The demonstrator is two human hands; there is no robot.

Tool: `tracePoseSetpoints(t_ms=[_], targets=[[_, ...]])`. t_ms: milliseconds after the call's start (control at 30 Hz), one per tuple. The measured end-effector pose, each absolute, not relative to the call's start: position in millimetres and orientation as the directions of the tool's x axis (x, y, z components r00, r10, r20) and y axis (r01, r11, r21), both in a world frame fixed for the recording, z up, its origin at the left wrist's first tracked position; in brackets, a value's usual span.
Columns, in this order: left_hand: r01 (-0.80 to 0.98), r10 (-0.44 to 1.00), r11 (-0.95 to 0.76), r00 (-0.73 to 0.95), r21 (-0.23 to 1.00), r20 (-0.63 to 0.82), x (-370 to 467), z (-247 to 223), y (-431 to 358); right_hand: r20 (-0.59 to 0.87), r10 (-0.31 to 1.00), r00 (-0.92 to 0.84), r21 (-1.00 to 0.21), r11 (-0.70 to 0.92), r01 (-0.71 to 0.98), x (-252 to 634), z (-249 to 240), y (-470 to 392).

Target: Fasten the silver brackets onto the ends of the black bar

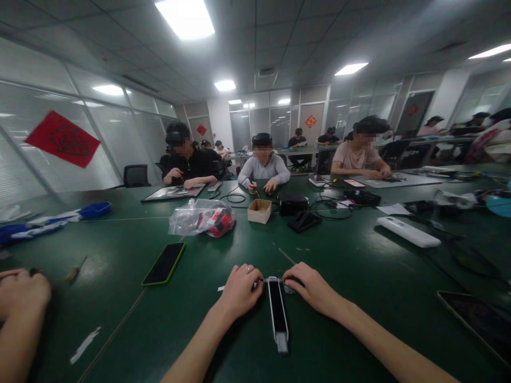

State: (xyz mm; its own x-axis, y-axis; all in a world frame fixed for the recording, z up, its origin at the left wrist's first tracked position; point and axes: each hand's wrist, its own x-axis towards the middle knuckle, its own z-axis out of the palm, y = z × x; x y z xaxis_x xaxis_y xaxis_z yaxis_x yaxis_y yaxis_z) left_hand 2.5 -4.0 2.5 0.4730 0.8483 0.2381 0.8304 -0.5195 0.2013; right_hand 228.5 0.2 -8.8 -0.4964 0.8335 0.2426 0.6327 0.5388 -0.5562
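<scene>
On the green table in front of me lies a narrow device point(278, 308) with a dark face, a pale frame and a light grey end piece nearest me. My left hand point(242, 287) is at its far left corner, fingers curled round something I cannot make out; a white strip sticks out to its left. My right hand point(309, 284) is closed at the far right corner, its fingertips bent down beside a small pale piece. What its fingers hold is too small to tell.
A phone point(164, 264) in a green case lies left, a plastic bag point(202, 218) and a small box point(259, 211) ahead. A white case point(408, 232) and cables are at right. A neighbour's hand point(26, 292) rests at far left; people sit opposite.
</scene>
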Motion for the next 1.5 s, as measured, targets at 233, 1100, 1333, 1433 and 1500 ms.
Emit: tracePoseSetpoints(t_ms=[233,1100,1333,1433,1500], targets=[[0.829,0.85,-0.52,0.478,0.204,0.224,3.1,3.9,-4.3,0.243,0.84,-0.484,-0.566,0.528,0.632,228.2,-8.0,-1.4],[0.821,0.845,-0.528,0.481,0.22,0.233,3.9,4.8,-4.9,0.242,0.87,-0.43,-0.545,0.488,0.682,223.8,-5.4,-1.2],[0.828,0.853,-0.516,0.475,0.219,0.216,4.2,7.1,-5.3,0.238,0.87,-0.432,-0.544,0.487,0.683,223.4,-5.1,-3.0],[0.826,0.851,-0.519,0.477,0.22,0.219,4.2,6.8,-5.4,0.261,0.861,-0.437,-0.55,0.504,0.666,224.9,-5.2,-3.8],[0.826,0.853,-0.517,0.474,0.224,0.218,4.1,6.3,-5.3,0.275,0.856,-0.437,-0.551,0.513,0.658,225.9,-5.1,-4.1]])
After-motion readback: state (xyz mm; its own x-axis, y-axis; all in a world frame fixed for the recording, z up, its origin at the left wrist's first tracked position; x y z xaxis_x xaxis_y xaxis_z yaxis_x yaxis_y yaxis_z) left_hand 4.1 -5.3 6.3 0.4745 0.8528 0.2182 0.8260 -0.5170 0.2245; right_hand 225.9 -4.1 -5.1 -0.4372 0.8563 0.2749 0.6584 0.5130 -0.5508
